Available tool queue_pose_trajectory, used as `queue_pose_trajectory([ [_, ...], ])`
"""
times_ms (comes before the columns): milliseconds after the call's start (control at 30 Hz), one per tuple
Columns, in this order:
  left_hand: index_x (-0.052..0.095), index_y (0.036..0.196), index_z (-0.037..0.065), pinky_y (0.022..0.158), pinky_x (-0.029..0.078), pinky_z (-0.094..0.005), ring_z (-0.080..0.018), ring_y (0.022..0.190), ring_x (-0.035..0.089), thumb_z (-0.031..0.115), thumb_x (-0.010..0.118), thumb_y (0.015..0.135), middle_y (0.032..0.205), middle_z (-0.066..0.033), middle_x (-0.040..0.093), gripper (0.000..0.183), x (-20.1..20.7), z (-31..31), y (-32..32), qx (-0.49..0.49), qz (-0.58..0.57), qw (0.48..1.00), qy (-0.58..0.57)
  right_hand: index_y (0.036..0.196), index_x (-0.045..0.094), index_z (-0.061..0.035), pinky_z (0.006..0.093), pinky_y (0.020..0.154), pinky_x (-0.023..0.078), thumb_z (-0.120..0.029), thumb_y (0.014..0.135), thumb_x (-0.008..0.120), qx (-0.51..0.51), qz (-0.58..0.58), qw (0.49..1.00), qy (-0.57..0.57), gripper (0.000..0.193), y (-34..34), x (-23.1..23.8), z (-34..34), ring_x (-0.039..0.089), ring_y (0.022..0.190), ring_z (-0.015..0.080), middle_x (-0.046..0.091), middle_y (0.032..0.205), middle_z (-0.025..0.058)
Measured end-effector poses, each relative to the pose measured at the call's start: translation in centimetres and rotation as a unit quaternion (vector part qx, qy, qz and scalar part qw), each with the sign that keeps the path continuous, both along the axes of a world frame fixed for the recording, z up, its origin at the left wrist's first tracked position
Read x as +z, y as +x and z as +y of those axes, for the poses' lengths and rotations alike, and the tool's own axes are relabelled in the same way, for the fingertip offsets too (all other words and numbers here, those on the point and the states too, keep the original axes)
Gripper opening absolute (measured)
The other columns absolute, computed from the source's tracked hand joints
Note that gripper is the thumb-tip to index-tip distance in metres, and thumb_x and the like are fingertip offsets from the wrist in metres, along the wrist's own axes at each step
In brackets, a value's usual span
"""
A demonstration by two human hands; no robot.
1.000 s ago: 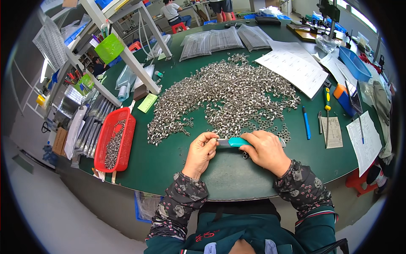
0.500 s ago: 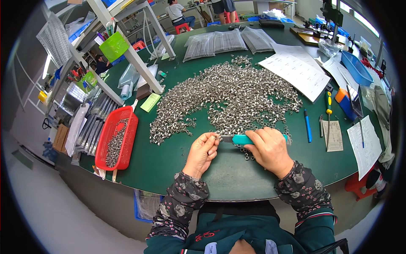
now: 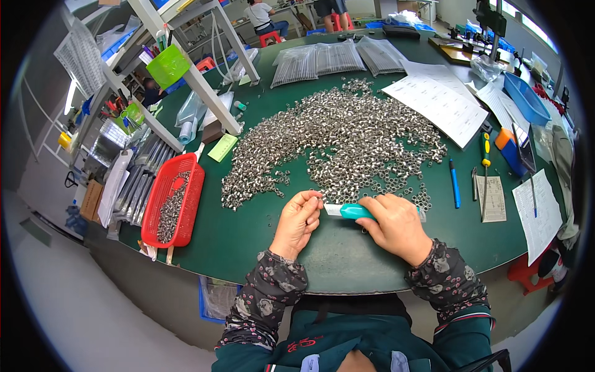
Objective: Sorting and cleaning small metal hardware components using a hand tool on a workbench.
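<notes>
Two hands are working: right hand [image 3: 396,224] gripping teal tool [image 3: 354,212], left hand [image 3: 300,220] pinching a part at its tip. Slip risk: part dropping into nearby pile [image 3: 338,139].

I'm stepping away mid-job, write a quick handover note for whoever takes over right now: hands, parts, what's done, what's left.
Left hand: fingertips pinch a small metal part at the pale tip of the teal tool.
Right hand: wrapped around the teal tool, resting on the green table.
Parts: big loose pile of metal parts spread just beyond the hands; red basket at the left edge holds some parts.
Done: apparently the parts in the basket.
Left: most of the pile, it seems.
</notes>
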State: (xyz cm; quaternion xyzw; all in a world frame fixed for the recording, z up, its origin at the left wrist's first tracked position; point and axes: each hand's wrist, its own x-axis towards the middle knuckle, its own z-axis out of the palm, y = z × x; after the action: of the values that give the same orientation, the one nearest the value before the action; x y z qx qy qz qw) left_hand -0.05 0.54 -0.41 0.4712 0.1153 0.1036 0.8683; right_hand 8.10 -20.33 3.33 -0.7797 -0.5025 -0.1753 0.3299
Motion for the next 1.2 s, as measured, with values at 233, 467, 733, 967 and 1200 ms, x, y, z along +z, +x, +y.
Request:
queue_pose_trajectory([
  [233, 0.058, 0.104, 0.003, 0.041, 0.026, -0.0153, -0.0024, 0.052, 0.036, 0.015, 0.054, 0.095, 0.082, -0.0014, 0.054, 0.016, 0.2, -1.3, 0.0, -0.088, 0.006, 0.994, -0.067, 0.105, 0.057, -0.0083, 0.0388, 0.062, 0.049, -0.037, 0.072, 0.075, -0.033, 0.12, 0.989, 0.078, 0.047, -0.6, 0.2, 1.9, 0.063, 0.076, 0.0293, 0.061, 0.085, 0.0102],
  [467, 0.058, 0.107, 0.001, 0.041, 0.026, -0.0139, -0.0004, 0.05, 0.034, 0.015, 0.051, 0.096, 0.081, -0.0015, 0.053, 0.019, 0.6, -1.0, -0.3, -0.175, 0.022, 0.984, -0.038, 0.098, 0.054, -0.0082, 0.045, 0.061, 0.048, -0.014, 0.08, 0.063, -0.105, 0.197, 0.973, 0.057, 0.021, 1.2, -0.7, 2.5, 0.061, 0.072, 0.0376, 0.063, 0.08, 0.0155],
  [733, 0.057, 0.109, 0.002, 0.041, 0.027, -0.0145, -0.0006, 0.053, 0.037, 0.011, 0.052, 0.095, 0.085, -0.0028, 0.057, 0.018, 0.5, -0.1, -0.1, -0.009, 0.01, 1.0, -0.014, 0.099, 0.055, -0.0073, 0.0443, 0.065, 0.047, -0.025, 0.082, 0.063, -0.041, 0.214, 0.975, -0.049, 0.026, 0.0, 0.9, 0.3, 0.062, 0.075, 0.0334, 0.063, 0.079, 0.0126],
  [967, 0.057, 0.105, 0.004, 0.041, 0.027, -0.0153, -0.002, 0.053, 0.037, 0.009, 0.054, 0.094, 0.084, -0.0033, 0.058, 0.012, 0.4, -0.4, 0.0, 0.012, -0.006, 0.999, 0.035, 0.099, 0.061, -0.0092, 0.0439, 0.065, 0.048, -0.028, 0.083, 0.063, 0.007, 0.211, 0.975, -0.066, 0.025, 0.3, 0.1, 0.3, 0.061, 0.075, 0.034, 0.063, 0.08, 0.0128],
  [1200, 0.058, 0.103, 0.003, 0.041, 0.027, -0.0155, -0.0015, 0.052, 0.037, 0.008, 0.055, 0.093, 0.078, -0.0022, 0.058, 0.012, 0.6, -1.1, 0.0, 0.022, -0.007, 0.993, 0.119, 0.102, 0.065, -0.0112, 0.0434, 0.064, 0.049, -0.03, 0.083, 0.063, 0.016, 0.197, 0.979, -0.056, 0.027, 0.3, -0.3, 0.1, 0.061, 0.073, 0.0328, 0.062, 0.079, 0.0124],
])
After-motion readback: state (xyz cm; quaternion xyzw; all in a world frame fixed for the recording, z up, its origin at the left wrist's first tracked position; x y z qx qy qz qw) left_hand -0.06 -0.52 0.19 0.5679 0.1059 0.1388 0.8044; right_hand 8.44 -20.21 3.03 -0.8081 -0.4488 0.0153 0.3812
